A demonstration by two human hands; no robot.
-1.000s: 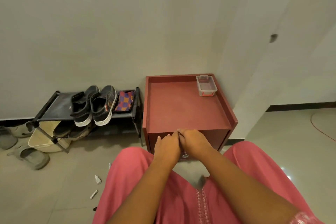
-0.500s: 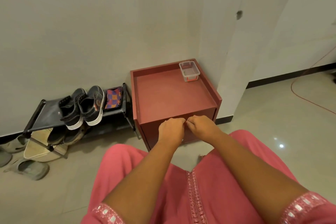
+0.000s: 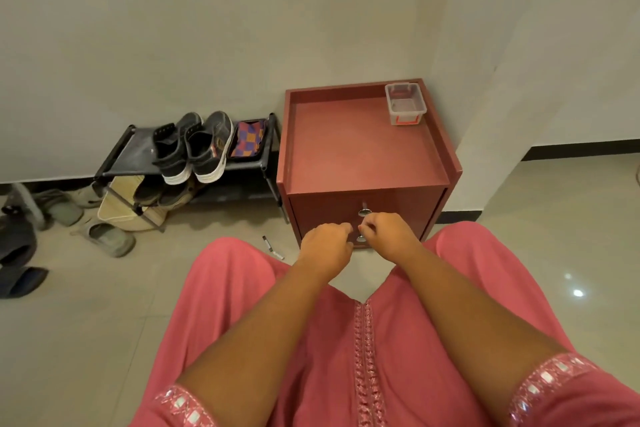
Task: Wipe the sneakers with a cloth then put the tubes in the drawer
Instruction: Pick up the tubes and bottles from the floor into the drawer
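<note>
A pair of dark sneakers [image 3: 192, 149] with white soles stands on a black shoe rack [image 3: 114, 163], and a checked cloth [image 3: 247, 139] lies right of them. The red cabinet [image 3: 367, 156] has two drawers, both closed, with an upper knob [image 3: 364, 211] and a lower knob [image 3: 361, 238]. My left hand [image 3: 327, 243] and right hand [image 3: 388, 236] hover with curled fingers in front of the lower drawer, one on each side of its knob. Nothing shows in either hand. Two small tubes [image 3: 273, 250] lie on the floor left of the cabinet's base.
A clear plastic box [image 3: 404, 107] sits at the cabinet top's back right corner. Slippers and shoes [image 3: 104, 236] lie on the floor by and under the rack. A wall corner stands right of the cabinet. My knees in pink cloth fill the foreground.
My hands have parted slightly and dropped from the cabinet's top edge to the lower drawer, uncovering both knobs. The view has shifted; the tubes are in sight again.
</note>
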